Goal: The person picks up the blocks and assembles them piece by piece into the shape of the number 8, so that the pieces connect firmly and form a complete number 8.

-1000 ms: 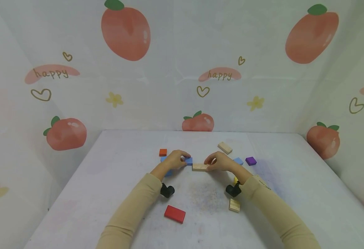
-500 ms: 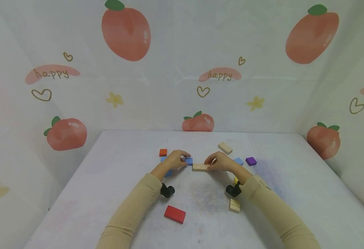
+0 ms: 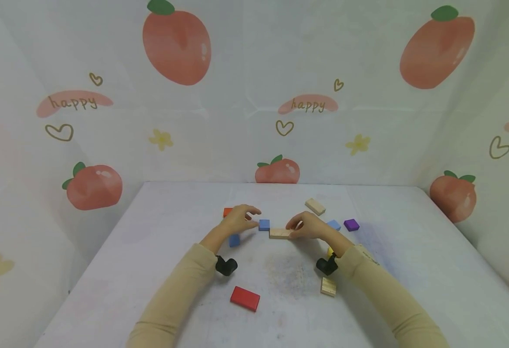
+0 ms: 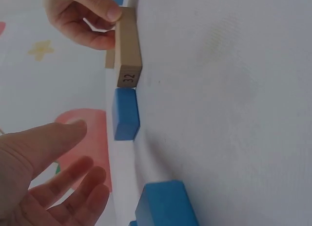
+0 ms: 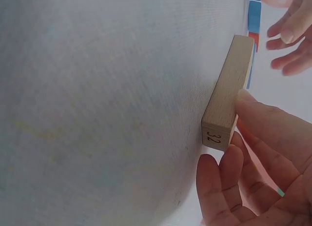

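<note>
A plain wooden block (image 3: 279, 234) lies lengthwise mid-table, its end stamped 32 in both wrist views. My right hand (image 3: 307, 225) pinches its right end, the thumb on the near side and fingers behind. A small blue block (image 3: 264, 225) sits at the left end of the wooden block; in the left wrist view the blue block (image 4: 126, 114) is nearly corner to corner with it. Just left of the blue block, my left hand (image 3: 239, 219) hovers with thumb and fingers spread and nothing between them. That left hand (image 4: 53, 172) shows spread in its own wrist view too.
Another blue block (image 3: 234, 240) and an orange block (image 3: 227, 211) lie by the left arm. A red block (image 3: 245, 298) is nearer the front. On the right are a wooden block (image 3: 315, 207), a light blue block (image 3: 334, 225), a purple block (image 3: 351, 225) and a short wooden block (image 3: 328, 286).
My left hand has let go of the small blue block and drawn back to the left, its fingers opening. The right hand and the wooden block have stayed put.
</note>
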`<act>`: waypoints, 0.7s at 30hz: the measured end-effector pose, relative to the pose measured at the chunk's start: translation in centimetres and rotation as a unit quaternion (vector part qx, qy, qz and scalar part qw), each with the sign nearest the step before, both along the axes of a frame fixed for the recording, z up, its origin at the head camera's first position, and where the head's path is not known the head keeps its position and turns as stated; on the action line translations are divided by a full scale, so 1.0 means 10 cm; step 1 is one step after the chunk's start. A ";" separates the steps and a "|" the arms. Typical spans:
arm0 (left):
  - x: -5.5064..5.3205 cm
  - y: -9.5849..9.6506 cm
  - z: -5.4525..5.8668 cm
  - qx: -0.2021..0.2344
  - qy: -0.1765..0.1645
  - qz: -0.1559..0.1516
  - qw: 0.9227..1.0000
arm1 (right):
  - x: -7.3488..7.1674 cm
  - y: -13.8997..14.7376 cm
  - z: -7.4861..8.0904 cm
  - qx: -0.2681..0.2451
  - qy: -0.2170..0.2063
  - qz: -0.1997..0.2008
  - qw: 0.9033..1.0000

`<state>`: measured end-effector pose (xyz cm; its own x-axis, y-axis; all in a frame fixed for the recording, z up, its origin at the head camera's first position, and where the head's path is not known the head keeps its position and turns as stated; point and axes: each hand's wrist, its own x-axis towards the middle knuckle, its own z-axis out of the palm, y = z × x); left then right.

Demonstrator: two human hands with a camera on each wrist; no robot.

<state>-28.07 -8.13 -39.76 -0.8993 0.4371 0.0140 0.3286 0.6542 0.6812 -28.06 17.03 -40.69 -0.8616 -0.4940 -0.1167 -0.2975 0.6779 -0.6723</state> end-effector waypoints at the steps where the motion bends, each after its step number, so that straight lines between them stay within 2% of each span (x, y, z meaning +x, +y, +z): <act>1: 0.01 -0.02 0.01 0.006 0.003 -0.003 1.000 | 0.00 0.00 0.00 -0.001 0.001 0.002 1.000; 6: 0.03 -0.15 0.01 0.016 0.021 -0.011 1.000 | 0.00 0.00 -0.01 -0.006 -0.001 0.002 1.000; 13: 0.08 -0.31 -0.01 0.026 0.018 0.000 1.000 | 0.00 0.00 0.00 -0.007 0.000 -0.001 1.000; 18: 0.11 -0.43 -0.05 0.018 0.034 -0.002 0.999 | 0.00 -0.01 -0.01 0.002 -0.004 -0.006 1.000; 21: 0.14 -0.49 -0.07 0.018 0.024 0.003 1.000 | -0.01 -0.01 -0.01 0.006 -0.006 -0.007 1.000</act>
